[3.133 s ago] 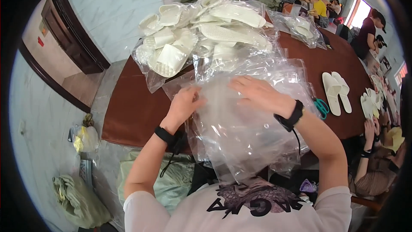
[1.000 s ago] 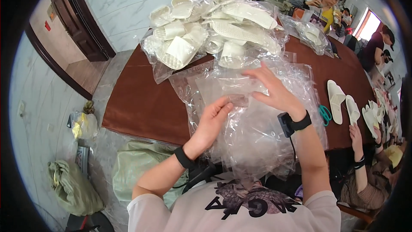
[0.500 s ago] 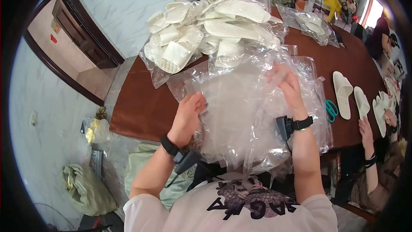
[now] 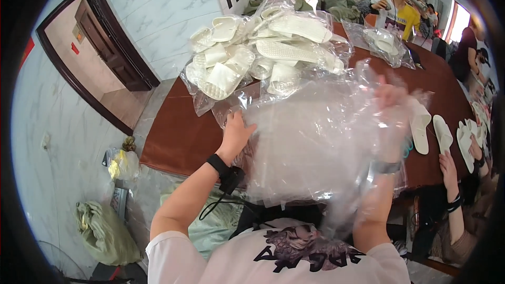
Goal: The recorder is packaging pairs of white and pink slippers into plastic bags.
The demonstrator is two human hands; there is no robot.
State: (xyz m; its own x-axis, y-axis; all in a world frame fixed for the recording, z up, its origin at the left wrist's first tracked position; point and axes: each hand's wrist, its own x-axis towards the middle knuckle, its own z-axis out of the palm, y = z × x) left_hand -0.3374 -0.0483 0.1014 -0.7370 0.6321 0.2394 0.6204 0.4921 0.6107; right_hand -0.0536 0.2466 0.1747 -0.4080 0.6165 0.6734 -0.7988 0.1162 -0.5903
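Note:
A flat stack of clear plastic bags [image 4: 294,137] covers the table in front of me. My left hand [image 4: 238,134] rests at the stack's left edge, thumb and fingers apart, holding nothing. Blurred by motion, my right hand [image 4: 392,100] grips the upper part of a clear plastic bag [image 4: 363,152], which is raised off the stack and hangs partly over my right forearm. Just beyond the stack lies a heap of cream slippers [image 4: 226,76] in clear wrapping.
Loose cream slippers [image 4: 420,126] lie at the right, beside teal-handled scissors [image 4: 408,147] half hidden by the plastic. A co-worker's hand [image 4: 448,171] touches another slipper [image 4: 443,131]. One more bagged pair [image 4: 386,39] sits farther back on the brown table [image 4: 173,131].
My right hand has moved right, pulling a clear bag up from the stack. My left hand has stayed by the stack's left edge, its fingers more spread. The view has shifted slightly.

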